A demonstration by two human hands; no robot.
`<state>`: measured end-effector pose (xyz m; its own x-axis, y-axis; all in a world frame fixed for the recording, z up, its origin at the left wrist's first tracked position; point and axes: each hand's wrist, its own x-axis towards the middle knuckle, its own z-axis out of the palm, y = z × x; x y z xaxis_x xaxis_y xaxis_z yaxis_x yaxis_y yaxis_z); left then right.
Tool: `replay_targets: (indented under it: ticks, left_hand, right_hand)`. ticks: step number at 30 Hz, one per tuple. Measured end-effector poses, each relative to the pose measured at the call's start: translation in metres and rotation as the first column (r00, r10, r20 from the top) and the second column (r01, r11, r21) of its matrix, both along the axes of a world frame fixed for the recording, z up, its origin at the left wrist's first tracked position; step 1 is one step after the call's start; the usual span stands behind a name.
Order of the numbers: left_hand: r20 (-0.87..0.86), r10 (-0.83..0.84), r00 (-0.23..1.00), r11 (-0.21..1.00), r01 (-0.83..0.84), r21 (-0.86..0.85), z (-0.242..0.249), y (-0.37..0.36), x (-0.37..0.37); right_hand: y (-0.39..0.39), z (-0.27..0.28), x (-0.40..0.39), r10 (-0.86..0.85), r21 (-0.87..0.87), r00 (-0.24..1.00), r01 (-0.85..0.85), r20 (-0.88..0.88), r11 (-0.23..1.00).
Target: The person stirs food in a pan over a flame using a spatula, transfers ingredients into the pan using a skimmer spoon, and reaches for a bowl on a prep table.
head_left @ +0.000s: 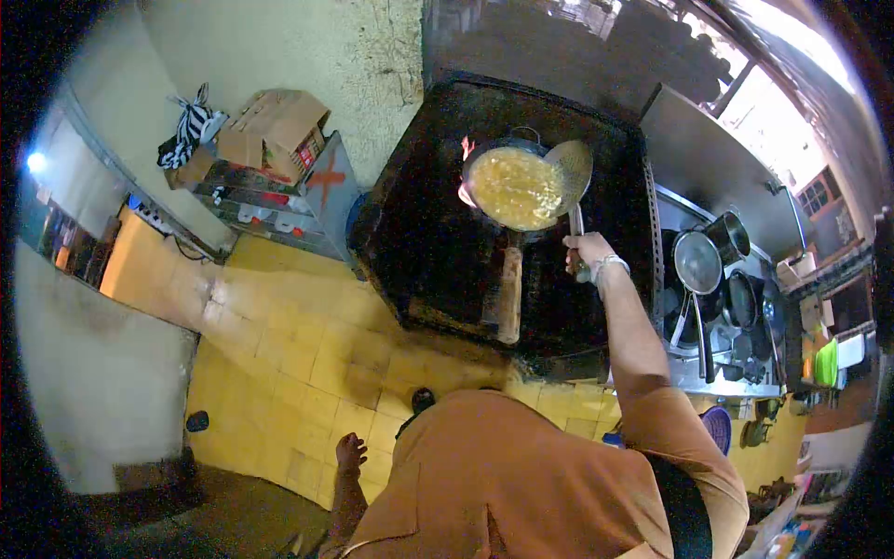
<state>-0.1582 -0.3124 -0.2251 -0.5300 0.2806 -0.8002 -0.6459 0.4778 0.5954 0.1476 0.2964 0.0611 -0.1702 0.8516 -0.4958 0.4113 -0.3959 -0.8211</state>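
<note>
While the left hand stays unseen, right hand gripping strainer ladle over wok of yellow food.

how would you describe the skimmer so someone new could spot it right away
Find the big black stove against the wall, then the wok of yellow food on it. The round perforated metal skimmer rests on the wok's rim, its handle in the right hand, unlike the strainers hanging farther right.
</note>
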Motion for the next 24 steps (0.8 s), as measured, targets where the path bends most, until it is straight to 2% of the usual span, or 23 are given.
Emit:
replay_targets:
  ticks: [2, 5, 6, 7, 8, 10, 11, 12, 13, 14, 17, 18, 19, 21, 23, 24]
  left_hand:
    - [-0.010, -0.024, 1.000, 0.999, 0.024, -0.040, -0.003, -0.005, -0.013]
    - [0.091, -0.063, 0.994, 0.994, 0.070, -0.085, -0.009, -0.015, -0.027]
    - [0.159, -0.054, 0.986, 0.987, 0.077, -0.138, -0.014, -0.014, -0.030]
    - [0.140, -0.096, 0.985, 0.989, 0.111, -0.100, -0.018, -0.018, -0.028]
    - [-0.078, -0.388, 0.918, 0.921, 0.389, 0.000, -0.031, -0.031, -0.031]
    - [-0.307, -0.610, 0.730, 0.761, 0.648, 0.030, -0.061, -0.044, -0.033]
    - [-0.228, -0.560, 0.797, 0.808, 0.586, 0.065, -0.072, -0.044, -0.033]
    - [-0.190, -0.536, 0.823, 0.827, 0.557, 0.079, -0.071, -0.041, -0.035]
    - [-0.151, -0.510, 0.847, 0.846, 0.525, 0.091, -0.068, -0.037, -0.038]
    - [-0.186, -0.562, 0.806, 0.814, 0.579, 0.051, -0.052, -0.026, -0.036]
    - [-0.246, -0.545, 0.802, 0.812, 0.578, 0.086, -0.048, -0.016, -0.033]
    - [-0.044, -0.423, 0.905, 0.905, 0.424, 0.040, -0.032, -0.005, -0.034]
    - [0.145, -0.261, 0.954, 0.962, 0.269, -0.041, -0.013, 0.006, -0.034]
    - [0.156, -0.244, 0.957, 0.966, 0.254, -0.048, -0.009, 0.013, -0.036]
    - [0.172, -0.220, 0.960, 0.971, 0.232, -0.052, -0.005, 0.017, -0.036]
    - [0.186, -0.188, 0.964, 0.979, 0.199, -0.045, -0.003, 0.018, -0.036]
  right_hand:
    - [-0.016, 0.000, -0.008, 0.014, -0.017, 1.000, -0.013, 0.013, 1.000]
    - [-0.027, -0.005, -0.016, -0.002, -0.096, 1.000, 0.000, -0.028, 0.995]
    - [-0.030, 0.001, -0.021, -0.003, -0.101, 1.000, 0.004, 0.017, 0.995]
    - [-0.031, 0.004, -0.025, -0.001, -0.107, 0.998, 0.007, 0.061, 0.994]
    - [-0.021, -0.012, -0.018, -0.042, -0.119, 0.999, 0.039, -0.026, 0.992]
    - [-0.016, -0.025, -0.024, -0.104, -0.106, 0.991, 0.095, -0.084, 0.990]
    - [-0.018, -0.029, -0.028, -0.160, -0.095, 0.977, 0.148, -0.142, 0.984]
    - [-0.033, -0.012, -0.040, -0.140, -0.150, 0.981, 0.120, -0.132, 0.981]
    - [-0.035, -0.017, -0.042, -0.159, -0.198, 0.967, 0.120, -0.198, 0.973]
    - [-0.031, -0.018, -0.036, -0.173, -0.196, 0.954, 0.126, -0.245, 0.972]
    - [-0.022, -0.023, -0.029, -0.199, -0.198, 0.927, 0.141, -0.318, 0.970]
    - [-0.025, -0.029, -0.036, -0.160, -0.165, 0.950, 0.119, -0.267, 0.979]
    - [-0.027, -0.034, -0.044, -0.123, -0.133, 0.969, 0.095, -0.217, 0.987]
    - [-0.033, -0.025, -0.043, -0.092, -0.103, 0.981, 0.075, -0.169, 0.992]
    - [-0.034, -0.009, -0.031, -0.200, -0.248, 0.892, 0.104, -0.406, 0.963]
    - [-0.031, -0.009, -0.027, -0.215, -0.298, 0.862, 0.079, -0.459, 0.951]
